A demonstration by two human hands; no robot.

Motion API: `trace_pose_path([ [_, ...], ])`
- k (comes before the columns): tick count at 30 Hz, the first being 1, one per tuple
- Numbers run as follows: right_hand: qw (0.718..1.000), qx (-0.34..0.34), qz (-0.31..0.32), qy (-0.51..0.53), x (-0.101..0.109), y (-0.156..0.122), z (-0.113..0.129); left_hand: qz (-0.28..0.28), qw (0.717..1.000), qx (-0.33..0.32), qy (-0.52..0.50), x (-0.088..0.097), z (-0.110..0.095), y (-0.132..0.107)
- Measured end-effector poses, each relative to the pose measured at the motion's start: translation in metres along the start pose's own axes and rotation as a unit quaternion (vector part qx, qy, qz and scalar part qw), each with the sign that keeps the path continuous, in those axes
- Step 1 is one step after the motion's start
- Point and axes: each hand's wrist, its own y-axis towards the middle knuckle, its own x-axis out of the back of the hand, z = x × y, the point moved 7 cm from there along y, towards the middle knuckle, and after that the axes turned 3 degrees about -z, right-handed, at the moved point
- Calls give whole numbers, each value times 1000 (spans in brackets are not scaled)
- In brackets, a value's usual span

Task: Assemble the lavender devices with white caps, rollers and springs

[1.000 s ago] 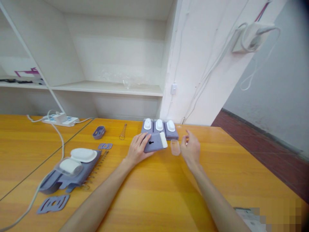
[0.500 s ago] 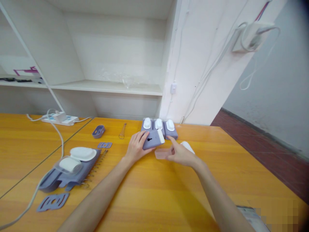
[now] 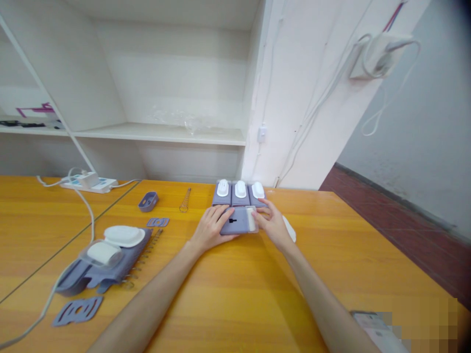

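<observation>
A yellow-brown wooden table (image 3: 235,304) stands before white shelving (image 3: 172,135). A purple rectangular case (image 3: 241,224) lies crosswise in the person's hands, near the table's far edge; the black mark on its face is too small to read. Both forearms reach forward from the bottom edge. The left hand (image 3: 210,226) grips the case's left end, thumb underneath and fingers over the top. The right hand (image 3: 273,225), palm angled inward, pinches a clear plastic cap (image 3: 255,228) around the case's white right end. A white rounded piece (image 3: 290,230) shows just beyond the right wrist. Behind the case, three purple boxes with white oval tops (image 3: 240,189) stand in a row. Farther left, a clear tray (image 3: 86,254) containing a white rounded block (image 3: 105,254) rests on a larger purple housing (image 3: 127,264), and an open purple cup (image 3: 148,202) sits behind it.
</observation>
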Motion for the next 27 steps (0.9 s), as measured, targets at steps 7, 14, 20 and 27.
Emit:
trace_pose_path([
  [7, 1000, -6, 2, 2, 1, -1, -11, 19, 1000, -24, -1, -4, -2, -2],
  [14, 997, -13, 29, -68, 1, 5, -10, 28, 999, -3, -17, -5, -4, 1],
  [20, 883, 76, -112, -449, 33, 9, 15, 54, 998, 28, -30, -13, -3, 2],
  [27, 741, -119, -62, -658, 63, 2, -13, 57, 996, 51, -46, -14, 2, -1],
])
